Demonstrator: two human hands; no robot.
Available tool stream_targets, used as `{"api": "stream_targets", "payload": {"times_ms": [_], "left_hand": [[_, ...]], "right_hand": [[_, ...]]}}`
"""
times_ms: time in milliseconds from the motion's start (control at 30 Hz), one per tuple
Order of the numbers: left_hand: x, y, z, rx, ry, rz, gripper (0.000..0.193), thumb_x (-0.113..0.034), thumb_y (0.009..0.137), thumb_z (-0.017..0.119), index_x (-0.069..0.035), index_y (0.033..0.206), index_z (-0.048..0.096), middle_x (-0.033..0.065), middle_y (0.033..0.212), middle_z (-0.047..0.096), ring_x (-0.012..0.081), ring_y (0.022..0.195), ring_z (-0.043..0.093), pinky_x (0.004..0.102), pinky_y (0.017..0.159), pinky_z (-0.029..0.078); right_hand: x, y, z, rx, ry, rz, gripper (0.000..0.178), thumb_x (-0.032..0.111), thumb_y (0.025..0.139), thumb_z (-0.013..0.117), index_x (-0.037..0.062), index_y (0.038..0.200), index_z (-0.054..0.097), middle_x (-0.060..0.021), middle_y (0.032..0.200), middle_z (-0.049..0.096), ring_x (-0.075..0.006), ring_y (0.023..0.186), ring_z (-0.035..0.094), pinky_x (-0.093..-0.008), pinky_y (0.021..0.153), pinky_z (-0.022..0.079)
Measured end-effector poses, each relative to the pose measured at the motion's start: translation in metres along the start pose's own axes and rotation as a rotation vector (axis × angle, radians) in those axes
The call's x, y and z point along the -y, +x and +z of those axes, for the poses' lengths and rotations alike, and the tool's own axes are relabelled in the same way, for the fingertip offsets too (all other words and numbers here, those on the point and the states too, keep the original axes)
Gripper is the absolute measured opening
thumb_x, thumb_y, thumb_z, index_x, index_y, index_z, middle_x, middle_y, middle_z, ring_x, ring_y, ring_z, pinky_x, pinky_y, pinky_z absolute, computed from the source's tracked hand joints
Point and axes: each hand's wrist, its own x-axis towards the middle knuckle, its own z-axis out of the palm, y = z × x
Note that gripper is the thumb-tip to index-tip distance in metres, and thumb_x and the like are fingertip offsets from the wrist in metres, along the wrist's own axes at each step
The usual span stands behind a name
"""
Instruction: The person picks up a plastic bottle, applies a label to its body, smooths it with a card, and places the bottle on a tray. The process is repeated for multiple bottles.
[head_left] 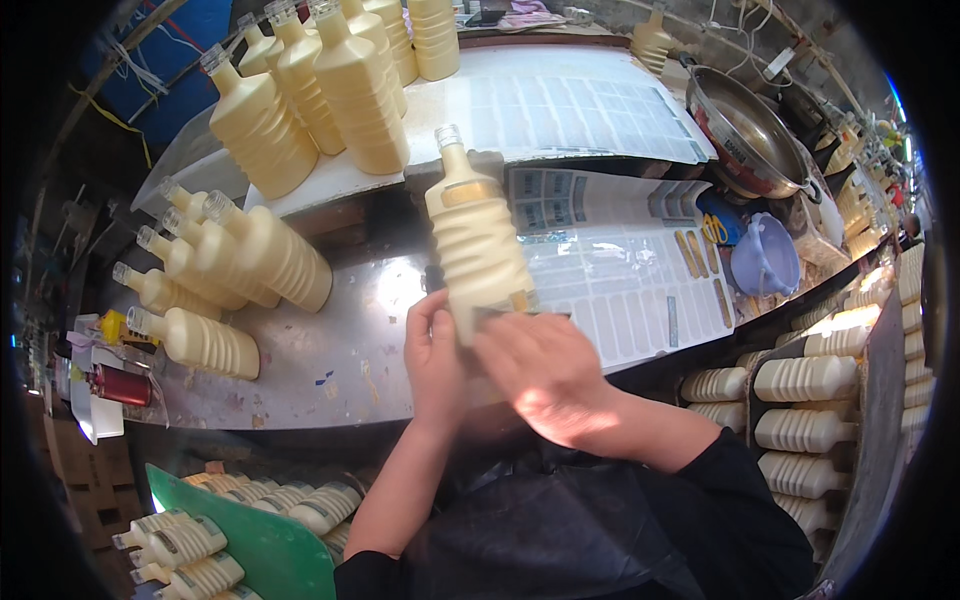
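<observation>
A cream ribbed bottle [482, 250] with a clear threaded neck leans away from me at the middle of the bench. It carries a gold label near its shoulder. My left hand [434, 345] is closed around the bottle's lower left side. Across its lower end lies my right hand [540, 370], fingers stretched out and pressed flat over a gold-and-dark label [522, 300], which they partly cover. Sheets of labels [620, 285] are spread to the right of the bottle, some spots on them bare.
Cream bottles stand on a white raised board [440, 110] at the back left; several lie on the metal bench [290, 375]. At right are a metal pan [750, 130], a lilac bucket [765, 255] and yellow scissors [714, 228]. Bottles fill crates below, beside a green panel [240, 535].
</observation>
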Motion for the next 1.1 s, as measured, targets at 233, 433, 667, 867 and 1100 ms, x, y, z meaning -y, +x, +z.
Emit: {"api": "stream_targets", "payload": {"times_ms": [233, 433, 667, 867, 1100], "left_hand": [[-0.005, -0.002, 0.000, -0.008, 0.061, 0.030, 0.040, -0.031, 0.112, 0.035, -0.001, 0.128, 0.056, 0.0092, 0.120, 0.058, 0.0174, 0.115, 0.052, 0.0340, 0.105, 0.040], [0.014, 0.001, -0.005, -0.047, 0.201, 0.068, 0.050, -0.035, 0.101, 0.058, 0.002, 0.133, 0.047, 0.0159, 0.130, 0.053, 0.0244, 0.123, 0.049, 0.0392, 0.109, 0.039], [0.019, 0.004, 0.001, -0.068, 0.494, 0.085, 0.051, -0.035, 0.102, 0.060, -0.001, 0.134, 0.041, 0.0121, 0.124, 0.050, 0.0191, 0.117, 0.046, 0.0357, 0.107, 0.035], [0.023, 0.005, 0.000, -0.046, 0.342, 0.103, 0.038, -0.026, 0.107, 0.045, -0.001, 0.135, 0.040, 0.0130, 0.128, 0.048, 0.0188, 0.119, 0.045, 0.0347, 0.107, 0.034], [0.012, 0.003, 0.003, -0.093, 0.191, 0.025, 0.045, -0.024, 0.102, 0.053, 0.004, 0.135, 0.040, 0.0181, 0.131, 0.048, 0.0242, 0.122, 0.048, 0.0385, 0.108, 0.038]], "right_hand": [[-0.007, -0.005, 0.011, -0.077, 0.137, 0.243, 0.017, 0.012, 0.089, 0.068, 0.0063, 0.105, 0.068, -0.0120, 0.084, 0.071, -0.0298, 0.071, 0.070, -0.0389, 0.061, 0.055], [-0.025, -0.011, 0.001, -0.017, 0.378, 0.793, 0.022, 0.018, 0.092, 0.065, 0.0060, 0.110, 0.059, -0.0146, 0.066, 0.068, -0.0340, 0.061, 0.069, -0.0429, 0.058, 0.053], [-0.025, -0.024, 0.028, 0.024, 0.361, 0.719, 0.025, 0.019, 0.095, 0.062, 0.0082, 0.116, 0.056, -0.0178, 0.066, 0.064, -0.0384, 0.062, 0.066, -0.0468, 0.059, 0.050], [-0.060, -0.061, 0.041, -0.050, 0.518, 0.937, 0.023, 0.018, 0.096, 0.061, 0.0060, 0.115, 0.055, -0.0114, 0.062, 0.059, -0.0216, 0.054, 0.057, -0.0357, 0.053, 0.041], [-0.028, -0.035, 0.024, -0.099, 0.542, 0.774, 0.027, 0.015, 0.094, 0.065, 0.0062, 0.117, 0.055, -0.0106, 0.060, 0.057, -0.0247, 0.052, 0.058, -0.0379, 0.053, 0.044]]}}
